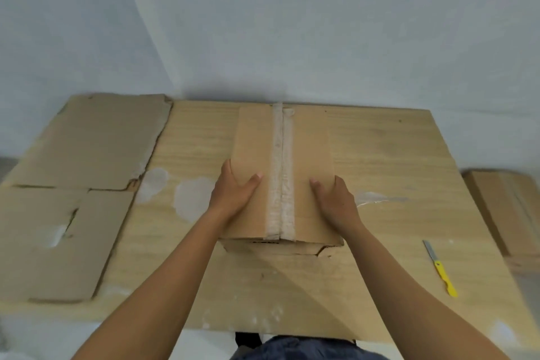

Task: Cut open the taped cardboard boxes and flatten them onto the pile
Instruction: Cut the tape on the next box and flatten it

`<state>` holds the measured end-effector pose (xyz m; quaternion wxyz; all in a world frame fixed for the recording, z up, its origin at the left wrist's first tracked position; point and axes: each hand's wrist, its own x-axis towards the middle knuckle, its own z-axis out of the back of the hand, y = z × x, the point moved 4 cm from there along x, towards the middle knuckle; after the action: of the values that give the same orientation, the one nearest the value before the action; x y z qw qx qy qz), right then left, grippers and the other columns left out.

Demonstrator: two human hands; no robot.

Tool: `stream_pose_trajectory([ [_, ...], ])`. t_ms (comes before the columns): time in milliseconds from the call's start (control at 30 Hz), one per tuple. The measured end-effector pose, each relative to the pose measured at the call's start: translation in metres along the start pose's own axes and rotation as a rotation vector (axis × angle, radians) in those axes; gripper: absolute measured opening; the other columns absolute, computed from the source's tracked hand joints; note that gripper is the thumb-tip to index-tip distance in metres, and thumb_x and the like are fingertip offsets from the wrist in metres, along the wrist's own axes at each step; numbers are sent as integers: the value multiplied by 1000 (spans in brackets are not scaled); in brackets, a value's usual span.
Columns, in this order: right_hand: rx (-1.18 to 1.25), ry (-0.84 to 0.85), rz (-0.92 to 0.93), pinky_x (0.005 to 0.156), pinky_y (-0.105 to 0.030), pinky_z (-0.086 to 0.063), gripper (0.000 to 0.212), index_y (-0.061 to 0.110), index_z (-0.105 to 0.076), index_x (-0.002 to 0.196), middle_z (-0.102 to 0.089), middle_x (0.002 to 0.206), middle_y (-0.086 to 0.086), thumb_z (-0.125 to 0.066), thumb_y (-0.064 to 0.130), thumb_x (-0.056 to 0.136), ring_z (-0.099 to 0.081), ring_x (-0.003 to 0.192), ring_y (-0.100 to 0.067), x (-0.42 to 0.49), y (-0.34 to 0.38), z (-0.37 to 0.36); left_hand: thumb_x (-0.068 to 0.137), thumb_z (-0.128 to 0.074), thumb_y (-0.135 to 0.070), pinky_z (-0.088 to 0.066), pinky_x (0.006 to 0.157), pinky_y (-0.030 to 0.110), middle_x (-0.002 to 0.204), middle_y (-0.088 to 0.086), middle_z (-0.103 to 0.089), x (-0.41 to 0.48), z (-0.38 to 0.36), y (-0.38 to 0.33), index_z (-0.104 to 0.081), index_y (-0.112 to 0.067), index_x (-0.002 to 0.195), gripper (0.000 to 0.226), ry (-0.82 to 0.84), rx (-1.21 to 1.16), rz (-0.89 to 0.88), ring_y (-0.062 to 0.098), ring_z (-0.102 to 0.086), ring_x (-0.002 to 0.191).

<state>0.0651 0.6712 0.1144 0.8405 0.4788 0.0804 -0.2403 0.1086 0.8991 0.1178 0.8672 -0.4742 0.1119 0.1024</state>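
At the middle of the bench [380, 155] we are gripping the taped box [306, 149] with the left hand [233, 194] and right hand [336, 202], thumbs lying on top and fingers curling down its sides. We are judging it best to be squaring it so the tape seam [280, 172] is running straight away from us before reaching for the knife [439, 269]. We are finding bare bench open on its right as far as the knife, and the flattened pile [87, 149] lying well apart on the left.

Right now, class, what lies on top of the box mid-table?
A tape strip runs along the box; the left hand and right hand grip its sides, thumbs on top. Its inside is hidden.
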Motion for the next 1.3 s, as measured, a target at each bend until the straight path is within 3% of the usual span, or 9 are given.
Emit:
stream_pose_trajectory([
  [167,-69,-83,4,82,-33,-37,62,8,-36,136,-52,133,-11,-45,53,94,-51,118,-29,-1,-1,-6,79,-56,-68,-44,99,45,143,-4,-44,6,-4,4,-23,-24,145,86,-35,126,-49,23,-49,125],
  [233,-95,-103,3,80,-32,-36,63,7,-37,134,-53,131,-11,-45,54,93,-52,116,-29,-1,0,-7,84,-54,-64,-40,103,43,152,0,-32,3,-4,2,-16,-21,150,87,-63,194,-112,24,-40,134],
  [333,-118,-119,-10,81,-35,-40,63,6,-38,132,-54,129,-14,-45,54,93,-53,115,-30,1,-2,-8,89,-45,-62,-22,115,44,162,4,0,-3,-10,-7,-2,-20,153,88,-55,435,-237,22,-8,147],
  [467,-150,-140,-6,80,-36,-41,62,7,-38,131,-55,126,-14,-45,55,92,-55,113,-31,0,-2,-7,82,-35,-77,4,118,49,160,10,15,-2,-21,-21,2,-21,153,97,8,644,-271,26,16,146],
  [533,-160,-147,-5,79,-36,-41,61,8,-38,130,-56,125,-15,-44,55,92,-56,111,-31,-1,-2,-7,78,-35,-82,9,114,53,158,11,20,-2,-30,-28,7,-22,152,105,60,682,-244,27,22,145],
  [633,-166,-144,-1,76,-34,-40,60,8,-38,130,-56,124,-15,-44,55,93,-56,109,-31,-2,-2,-7,82,-45,-70,5,114,58,159,8,21,0,-35,-37,6,-23,153,99,106,683,-194,28,24,144],
  [900,-179,-168,26,77,-36,-44,61,11,-40,129,-56,121,-11,-42,59,91,-57,105,-27,-7,3,-5,86,-55,-52,-9,116,56,161,-5,5,1,-11,-44,-8,-30,153,84,128,358,-229,18,9,147],
  [1167,-135,-142,15,85,-36,-44,60,10,-38,132,-54,126,-12,-45,55,92,-55,112,-28,-11,7,-6,87,-44,-65,-5,114,58,161,3,12,-3,-27,-37,-3,-32,152,85,136,647,-240,24,15,147],
  [1300,-72,-81,7,91,-34,-41,49,7,-40,133,-53,130,-12,-48,39,96,-52,116,-28,-11,17,-2,88,-40,-66,-6,112,60,161,5,11,-2,-29,-36,-7,-34,152,79,110,697,-244,26,14,147],
])
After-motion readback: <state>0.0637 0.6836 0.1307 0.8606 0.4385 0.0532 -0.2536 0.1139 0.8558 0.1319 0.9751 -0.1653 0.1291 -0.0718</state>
